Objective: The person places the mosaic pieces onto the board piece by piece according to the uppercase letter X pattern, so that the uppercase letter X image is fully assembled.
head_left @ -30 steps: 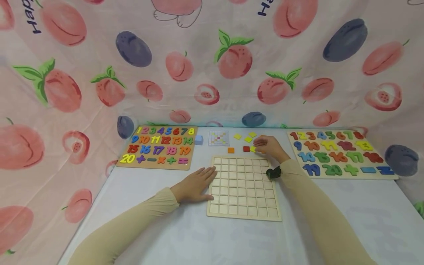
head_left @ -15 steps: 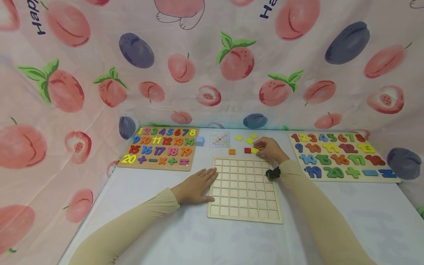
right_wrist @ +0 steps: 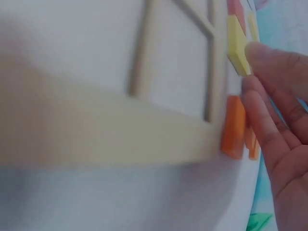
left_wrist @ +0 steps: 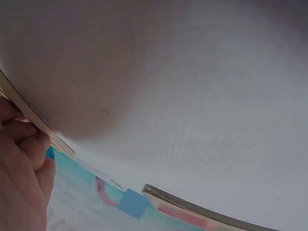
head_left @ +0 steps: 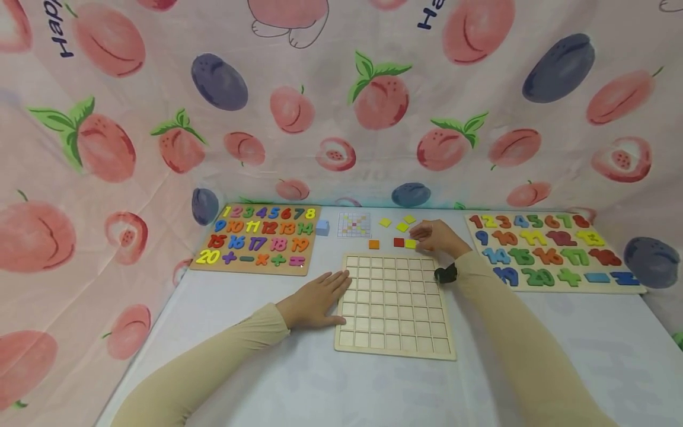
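Note:
My left hand [head_left: 315, 302] lies spread, fingertips and thumb on the left edge of a wooden grid board [head_left: 395, 305]. In the left wrist view, that hand [left_wrist: 24, 163] is against the board's edge. Past the board's far right corner, my right hand [head_left: 440, 238] is beside a yellow square tile [head_left: 410, 244], which lies against a red tile [head_left: 398, 242]. The right wrist view has the thumb of my right hand [right_wrist: 284, 106] at the yellow tile [right_wrist: 237, 45], other fingers near an orange tile [right_wrist: 234, 126]. Orange tiles there are mostly hidden in the head view.
Behind the board lie an orange tile [head_left: 374, 244], several yellow tiles [head_left: 402, 227] and a coloured grid card [head_left: 354, 225]. A blue block [head_left: 322, 228] stands left of the card. Number boards flank them, left [head_left: 251, 270] and right [head_left: 565, 289]. Patterned cloth [head_left: 331, 184] hangs behind.
The yellow tile near my right hand has turned and now sits in line beside the red tile. My right wrist has shifted slightly right. My left hand stays on the board.

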A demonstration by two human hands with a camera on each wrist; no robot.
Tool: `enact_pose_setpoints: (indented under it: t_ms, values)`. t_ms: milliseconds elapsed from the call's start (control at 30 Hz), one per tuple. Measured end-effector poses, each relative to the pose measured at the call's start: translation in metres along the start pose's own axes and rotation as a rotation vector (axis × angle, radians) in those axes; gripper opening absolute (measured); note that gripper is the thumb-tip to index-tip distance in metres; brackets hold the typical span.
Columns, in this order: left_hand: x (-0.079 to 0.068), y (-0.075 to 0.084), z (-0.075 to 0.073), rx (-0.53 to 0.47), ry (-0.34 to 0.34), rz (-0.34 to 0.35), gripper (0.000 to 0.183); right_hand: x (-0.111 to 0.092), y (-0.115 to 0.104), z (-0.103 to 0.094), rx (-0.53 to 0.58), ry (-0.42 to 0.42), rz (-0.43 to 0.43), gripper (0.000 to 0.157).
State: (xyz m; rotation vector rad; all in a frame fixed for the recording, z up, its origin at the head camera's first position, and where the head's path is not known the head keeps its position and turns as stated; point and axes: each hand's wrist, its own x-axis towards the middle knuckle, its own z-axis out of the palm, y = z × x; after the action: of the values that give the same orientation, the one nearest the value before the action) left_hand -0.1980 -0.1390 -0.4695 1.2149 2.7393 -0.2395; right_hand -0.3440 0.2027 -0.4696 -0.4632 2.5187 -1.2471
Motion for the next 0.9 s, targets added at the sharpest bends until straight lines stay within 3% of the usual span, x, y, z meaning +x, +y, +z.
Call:
enact_pose_setpoints:
  t_ms: [400, 900]
  values:
    - [0.000, 0.000, 0.000, -0.009, 0.014, 0.012, 0.087, 0.011, -0.001, -0.013, -0.070, -0.068, 0.142, 0.038]
    - [-0.001, -0.001, 0.001, -0.018, 0.010, 0.010, 0.088, 0.017, -0.015, -0.007, -0.174, -0.090, 0.129, 0.030]
